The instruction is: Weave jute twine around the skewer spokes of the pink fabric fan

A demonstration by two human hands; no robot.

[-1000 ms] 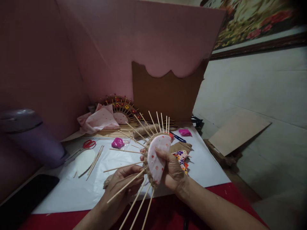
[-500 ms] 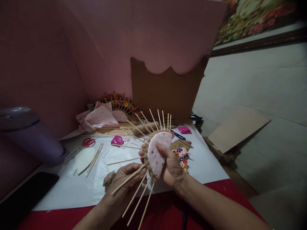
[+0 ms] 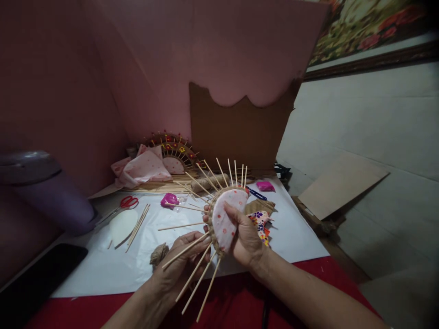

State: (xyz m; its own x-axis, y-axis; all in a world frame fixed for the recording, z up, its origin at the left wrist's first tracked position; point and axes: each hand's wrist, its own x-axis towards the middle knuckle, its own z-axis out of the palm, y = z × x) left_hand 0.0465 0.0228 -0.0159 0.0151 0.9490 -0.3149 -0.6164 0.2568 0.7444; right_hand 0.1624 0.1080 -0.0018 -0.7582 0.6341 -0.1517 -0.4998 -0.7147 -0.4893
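My right hand is closed on a half-round panel covered in pale pink cloth with small red flowers, its thumb flat on the cloth and its fingers behind. Twine runs along the panel's curved edge, and thin wooden sticks fan out from it. My left hand is at the lower left of that edge, fingers bent and pinched among the lower sticks, one stick lying across it. What its fingertips hold is hidden. A small ball of twine lies beside my left wrist.
On the white sheet are red scissors, loose sticks, pink packets and flowered cloth. Pink cloth and a decorated half-round piece stand behind. A purple bottle and a dark phone-like slab are at left.
The whole view has shifted slightly. My left fingers have moved a little at the lower sticks, while my right hand keeps the same hold on the panel.
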